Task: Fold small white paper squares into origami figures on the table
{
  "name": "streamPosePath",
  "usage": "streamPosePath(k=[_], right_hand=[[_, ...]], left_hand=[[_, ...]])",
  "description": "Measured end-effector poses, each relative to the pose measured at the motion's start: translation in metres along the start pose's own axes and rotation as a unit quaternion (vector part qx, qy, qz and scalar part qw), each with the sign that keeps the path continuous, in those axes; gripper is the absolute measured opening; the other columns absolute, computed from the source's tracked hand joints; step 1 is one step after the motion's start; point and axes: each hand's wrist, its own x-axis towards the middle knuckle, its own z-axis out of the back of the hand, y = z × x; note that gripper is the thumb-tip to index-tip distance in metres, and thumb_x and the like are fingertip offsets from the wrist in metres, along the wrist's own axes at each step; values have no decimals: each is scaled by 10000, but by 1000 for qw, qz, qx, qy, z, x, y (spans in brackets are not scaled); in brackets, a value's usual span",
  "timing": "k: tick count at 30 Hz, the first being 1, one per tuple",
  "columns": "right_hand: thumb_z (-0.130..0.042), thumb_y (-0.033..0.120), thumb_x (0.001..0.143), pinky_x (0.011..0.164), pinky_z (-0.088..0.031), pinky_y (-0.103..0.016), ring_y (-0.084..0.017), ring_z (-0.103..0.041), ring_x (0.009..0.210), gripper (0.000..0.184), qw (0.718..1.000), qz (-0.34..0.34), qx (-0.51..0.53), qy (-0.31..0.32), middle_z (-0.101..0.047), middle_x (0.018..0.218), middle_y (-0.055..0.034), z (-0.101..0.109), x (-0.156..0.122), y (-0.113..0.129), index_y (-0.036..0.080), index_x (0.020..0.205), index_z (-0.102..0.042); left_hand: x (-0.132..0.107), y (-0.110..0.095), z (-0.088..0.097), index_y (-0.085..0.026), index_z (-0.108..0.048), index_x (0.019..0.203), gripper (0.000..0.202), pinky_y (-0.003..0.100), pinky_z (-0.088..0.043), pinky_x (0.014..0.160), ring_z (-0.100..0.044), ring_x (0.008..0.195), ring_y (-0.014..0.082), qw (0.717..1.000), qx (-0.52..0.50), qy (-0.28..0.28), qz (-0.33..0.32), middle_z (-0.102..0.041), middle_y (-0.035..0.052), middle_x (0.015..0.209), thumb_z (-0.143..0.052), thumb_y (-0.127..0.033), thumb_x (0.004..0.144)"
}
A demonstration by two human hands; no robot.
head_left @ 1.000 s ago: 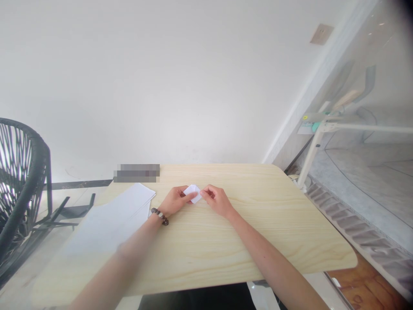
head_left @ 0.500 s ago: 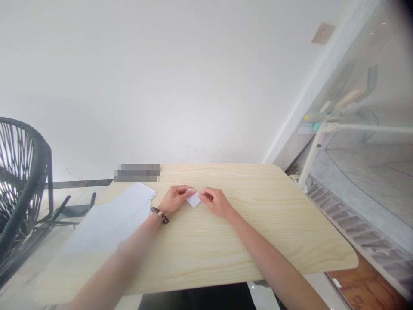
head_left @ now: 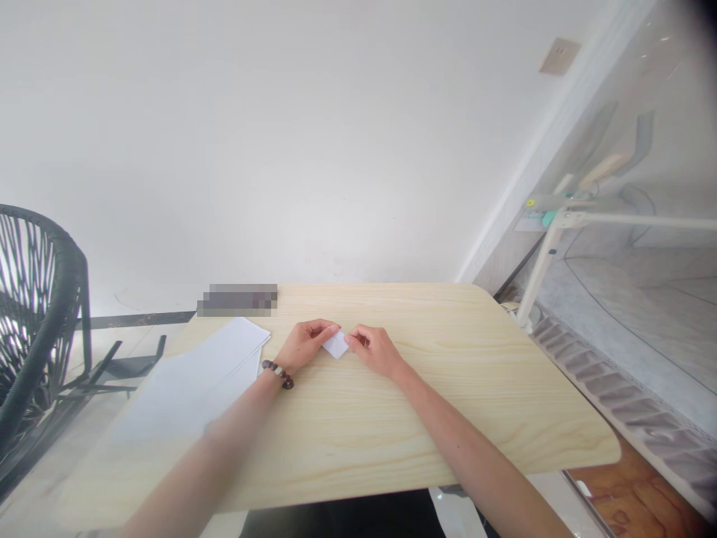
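A small folded piece of white paper (head_left: 337, 344) lies on the light wooden table (head_left: 392, 418), pinched from both sides. My left hand (head_left: 305, 344), with a bead bracelet on its wrist, grips the paper's left edge with fingers curled. On the right edge, my right hand (head_left: 374, 349) pinches the paper between thumb and fingertips. Both hands rest low on the tabletop near its far middle.
A stack of white paper sheets (head_left: 193, 381) lies on the table's left part. A black woven chair (head_left: 39, 314) stands at the left. At the right is a white stand (head_left: 552, 246) beside a glass partition. A white wall rises behind the table.
The paper went from a raised, pointed shape to a flatter, smaller fold pressed between both hands. The hands shifted only slightly.
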Motion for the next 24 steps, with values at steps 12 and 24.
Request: streamPosePath(k=[12,24], right_hand=[[-382,388,776,454,-260,-183,-54,-326,456,337,1000,-5,-15,8,-418,498,38,-1,0,-1,143,566,-478],[-374,339,793,506,-269,-192,-69,-346,511,302,999,47,-7,11,-432,549,27,0,0,5,153,584,-488]], left_hand=[[1,3,1,-130,-598,791,311,226,-392,599,-516,671,129,999,-34,8,-2,-604,35,753,-476,-406,712],[-1,0,3,-121,-579,792,283,226,-386,573,-501,633,121,999,-34,41,-10,-581,33,714,-500,-379,706]])
